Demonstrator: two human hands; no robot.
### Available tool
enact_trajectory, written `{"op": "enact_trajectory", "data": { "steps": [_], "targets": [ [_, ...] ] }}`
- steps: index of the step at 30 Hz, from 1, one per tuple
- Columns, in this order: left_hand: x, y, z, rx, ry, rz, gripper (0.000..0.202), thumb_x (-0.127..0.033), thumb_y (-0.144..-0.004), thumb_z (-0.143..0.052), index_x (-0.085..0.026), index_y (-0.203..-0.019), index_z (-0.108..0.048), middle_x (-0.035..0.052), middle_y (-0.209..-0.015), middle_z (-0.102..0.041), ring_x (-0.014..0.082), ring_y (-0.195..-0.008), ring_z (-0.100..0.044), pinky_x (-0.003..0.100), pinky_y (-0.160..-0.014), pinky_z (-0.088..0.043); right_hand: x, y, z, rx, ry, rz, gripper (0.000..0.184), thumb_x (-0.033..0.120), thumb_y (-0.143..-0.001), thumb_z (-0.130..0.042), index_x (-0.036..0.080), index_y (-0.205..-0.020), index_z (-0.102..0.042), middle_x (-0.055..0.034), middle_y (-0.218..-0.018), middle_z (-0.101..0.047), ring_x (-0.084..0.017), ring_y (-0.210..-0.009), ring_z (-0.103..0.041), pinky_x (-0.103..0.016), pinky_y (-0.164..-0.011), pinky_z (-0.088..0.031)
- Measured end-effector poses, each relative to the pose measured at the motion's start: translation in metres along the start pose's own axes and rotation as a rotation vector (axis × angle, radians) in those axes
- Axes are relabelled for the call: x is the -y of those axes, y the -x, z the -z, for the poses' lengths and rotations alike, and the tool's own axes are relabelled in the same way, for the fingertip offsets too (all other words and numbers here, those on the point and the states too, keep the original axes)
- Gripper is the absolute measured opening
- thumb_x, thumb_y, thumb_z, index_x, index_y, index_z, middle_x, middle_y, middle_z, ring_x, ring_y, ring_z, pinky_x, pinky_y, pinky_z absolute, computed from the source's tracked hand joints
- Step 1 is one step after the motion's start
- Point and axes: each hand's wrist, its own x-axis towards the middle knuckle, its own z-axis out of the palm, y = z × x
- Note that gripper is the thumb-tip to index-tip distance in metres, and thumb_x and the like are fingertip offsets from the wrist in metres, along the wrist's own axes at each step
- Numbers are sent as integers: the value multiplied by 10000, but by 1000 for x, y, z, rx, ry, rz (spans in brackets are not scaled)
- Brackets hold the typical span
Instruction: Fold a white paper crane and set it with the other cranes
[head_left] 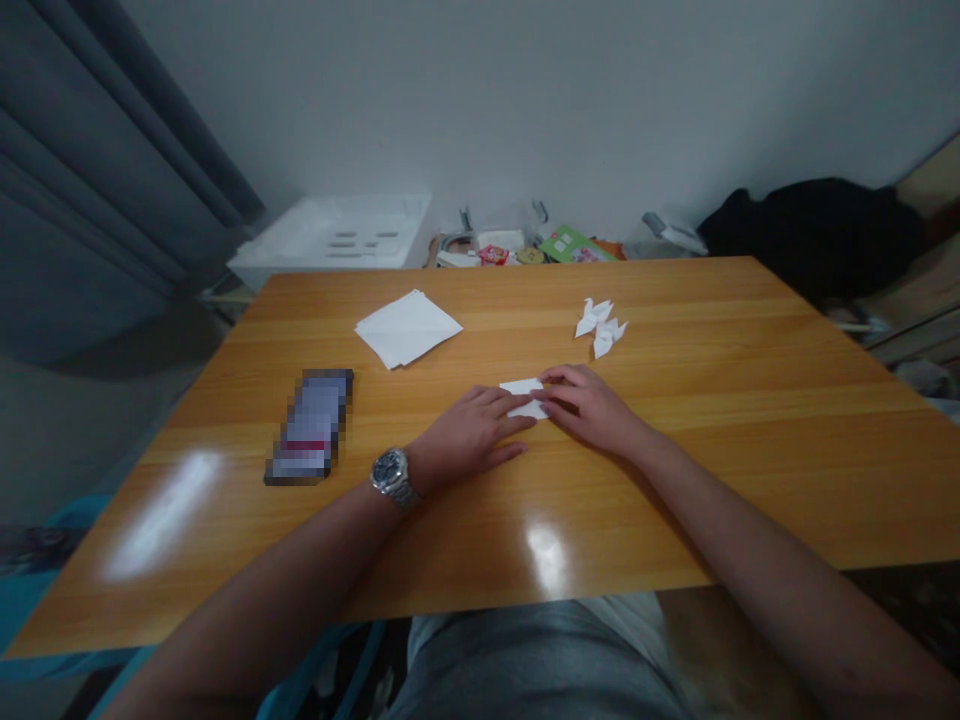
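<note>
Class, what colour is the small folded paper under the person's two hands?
White. The folded paper, pressed by left hand and right hand, shows in the head view.

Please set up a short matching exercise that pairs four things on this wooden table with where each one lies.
Things:
1. folded paper piece
2. stack of white paper squares
3. finished paper cranes
4. wristwatch

Places:
A. on the left wrist
B. far side of the table, right of centre
C. pressed under the fingers of the left hand and right hand
D. far side of the table, left of centre

Pairs: 1-C, 2-D, 3-B, 4-A
</note>
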Motion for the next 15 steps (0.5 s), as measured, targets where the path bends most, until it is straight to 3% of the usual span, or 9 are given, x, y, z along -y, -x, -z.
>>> {"op": "enact_trajectory", "data": {
  "steps": [7, 15],
  "targets": [
    [11, 0, -2, -37, 2, 94, 385, -391, -1018, -524, -195, -1340, -605, 106, -1423, -595, 267, -1268, -577, 436, -1087, -448, -2, 0, -1, 28, 7, 17, 246, 287, -975, -589, 246, -1159, -747, -123, -1253, -650, -273, -1159, -597, -481, -998, -494],
    [12, -1, -4, -48, -18, 105, 293, -337, -1027, -500, -210, -1212, -688, 85, -1350, -658, 254, -1181, -645, 427, -1006, -505, 1, 0, -1, 32, -12, 14, 249, 261, -962, -598, 270, -1160, -749, -111, -1247, -655, -275, -1154, -601, -491, -994, -495]
  ]
}}
